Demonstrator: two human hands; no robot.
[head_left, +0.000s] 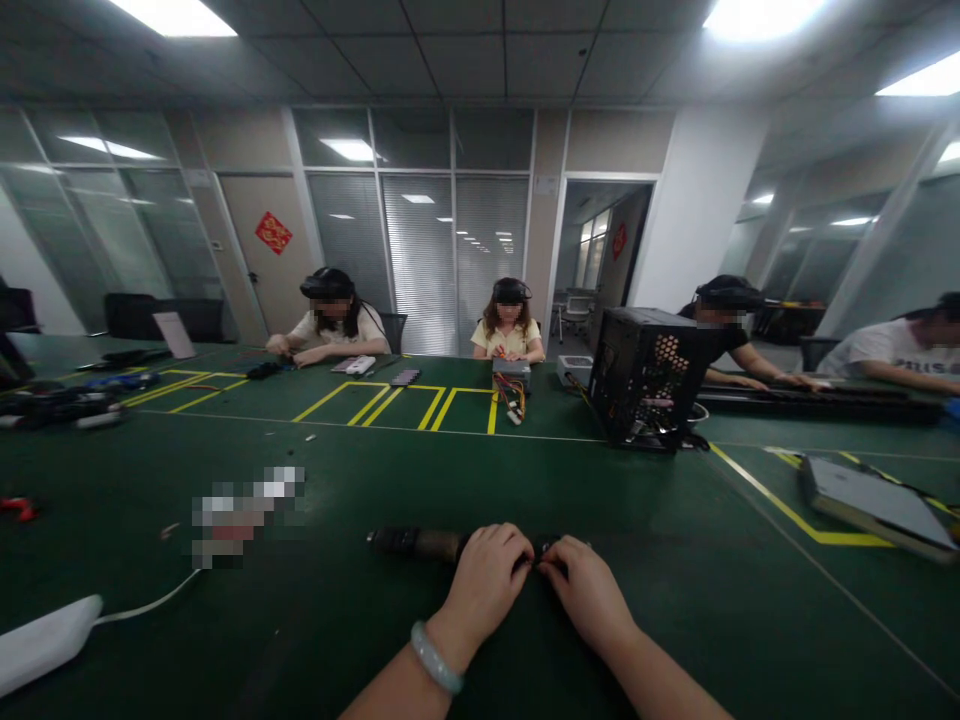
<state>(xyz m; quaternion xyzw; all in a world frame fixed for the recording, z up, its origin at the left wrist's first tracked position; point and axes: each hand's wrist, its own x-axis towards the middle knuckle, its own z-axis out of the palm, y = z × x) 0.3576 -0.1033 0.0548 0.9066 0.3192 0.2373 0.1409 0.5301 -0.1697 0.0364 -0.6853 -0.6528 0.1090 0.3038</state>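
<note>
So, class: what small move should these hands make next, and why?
Probably steady the dark rod-like object with the left hand: that hand covers part of it, and the right hand is bent close alongside. What lies between them is unclear.

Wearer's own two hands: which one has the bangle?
The left hand, beyond which the dark rod-shaped object sticks out. A pale bangle circles its wrist; the right hand has a bare wrist.

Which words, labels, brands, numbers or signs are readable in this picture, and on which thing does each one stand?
"...LLS": on the white shirt at far right; its beginning is unclear.
Red door sign at left: characters too blurred to read.
Second red sign, further right: too small to read.
</note>
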